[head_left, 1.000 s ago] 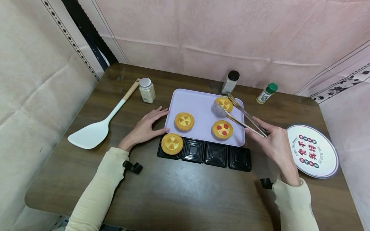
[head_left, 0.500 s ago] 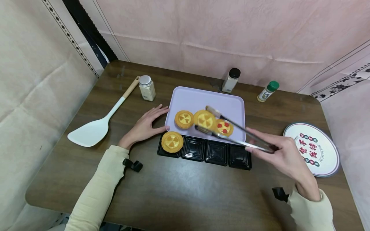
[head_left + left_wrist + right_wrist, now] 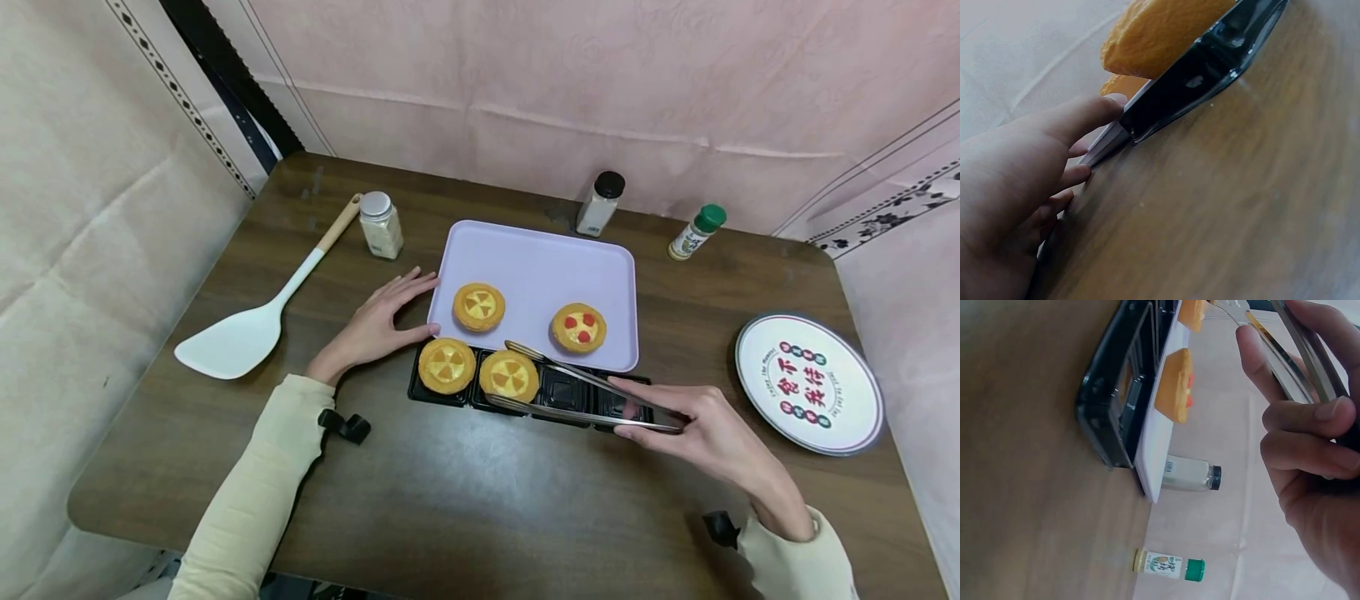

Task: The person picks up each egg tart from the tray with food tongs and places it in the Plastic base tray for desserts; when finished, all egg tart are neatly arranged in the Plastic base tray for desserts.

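Note:
My right hand (image 3: 686, 421) grips metal tongs (image 3: 592, 379), whose tips lie on either side of an egg tart (image 3: 509, 375) over the second compartment of a black sectioned tray (image 3: 558, 392). Another tart (image 3: 447, 366) sits in the leftmost compartment. Behind, a lilac tray (image 3: 536, 258) bears a tart with yellow wedges (image 3: 478, 307) and one with red dots (image 3: 579, 327). My left hand (image 3: 378, 325) rests at the lilac tray's left edge, thumb on its near corner, fingers spread. In the left wrist view, the thumb (image 3: 1094, 115) lies against that edge beside the black tray (image 3: 1179, 84).
A white spatula (image 3: 240, 340) with a wooden handle lies at the left, near a grey-capped jar (image 3: 381, 227). At the back stand a black-capped shaker (image 3: 599, 206) and a green-capped bottle (image 3: 695, 233). A round plate with red lettering (image 3: 810, 383) lies at the right.
The right hand with the tongs has carried a tart from the lilac tray's far right corner, forward and left, to the black tray's second compartment. The left hand has stayed in place.

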`<move>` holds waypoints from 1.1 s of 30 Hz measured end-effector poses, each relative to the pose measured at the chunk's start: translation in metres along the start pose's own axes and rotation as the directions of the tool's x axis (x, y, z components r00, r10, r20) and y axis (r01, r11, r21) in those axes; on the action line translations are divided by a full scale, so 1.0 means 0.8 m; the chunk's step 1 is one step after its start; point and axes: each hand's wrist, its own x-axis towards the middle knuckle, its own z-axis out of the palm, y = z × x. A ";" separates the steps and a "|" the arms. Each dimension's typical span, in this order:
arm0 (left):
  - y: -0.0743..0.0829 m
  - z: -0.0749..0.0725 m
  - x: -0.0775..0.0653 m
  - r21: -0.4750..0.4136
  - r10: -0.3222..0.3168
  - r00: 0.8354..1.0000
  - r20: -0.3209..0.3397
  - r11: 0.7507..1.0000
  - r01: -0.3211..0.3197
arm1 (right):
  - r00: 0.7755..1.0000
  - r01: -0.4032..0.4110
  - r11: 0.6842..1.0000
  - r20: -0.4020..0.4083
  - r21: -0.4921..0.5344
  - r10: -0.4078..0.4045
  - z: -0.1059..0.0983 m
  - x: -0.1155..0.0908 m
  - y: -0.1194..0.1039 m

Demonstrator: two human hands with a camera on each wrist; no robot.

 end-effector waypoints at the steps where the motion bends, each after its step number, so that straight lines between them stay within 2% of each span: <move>1: 0.000 0.000 0.000 0.000 0.001 1.000 0.000 1.000 -0.001 | 1.000 0.001 1.000 -0.002 0.002 -0.001 0.001 0.000 0.001; 7: 0.000 0.000 0.000 0.001 0.001 1.000 0.004 1.000 -0.001 | 1.000 -0.015 1.000 -0.004 0.009 0.015 0.006 0.002 0.005; 14: 0.000 -0.001 0.000 -0.003 -0.007 1.000 0.007 1.000 0.007 | 1.000 0.009 1.000 -0.014 -0.027 -0.009 0.009 0.002 0.010; 22: 0.001 0.000 -0.002 -0.007 -0.005 1.000 0.008 1.000 0.005 | 0.999 -0.026 1.000 -0.023 0.006 0.026 0.007 0.003 0.000; 25: 0.001 -0.001 -0.003 -0.012 -0.008 1.000 0.012 1.000 0.008 | 0.996 -0.046 0.999 -0.071 0.009 0.047 0.003 0.009 -0.010; 30: 0.002 -0.001 -0.002 -0.006 0.002 1.000 0.010 1.000 -0.002 | 0.978 -0.098 0.989 -0.194 -0.110 0.075 0.007 0.034 -0.024; 33: 0.002 -0.001 -0.002 0.000 0.012 1.000 0.002 1.000 -0.012 | 0.968 -0.140 0.977 -0.228 -0.163 0.101 0.018 0.055 -0.030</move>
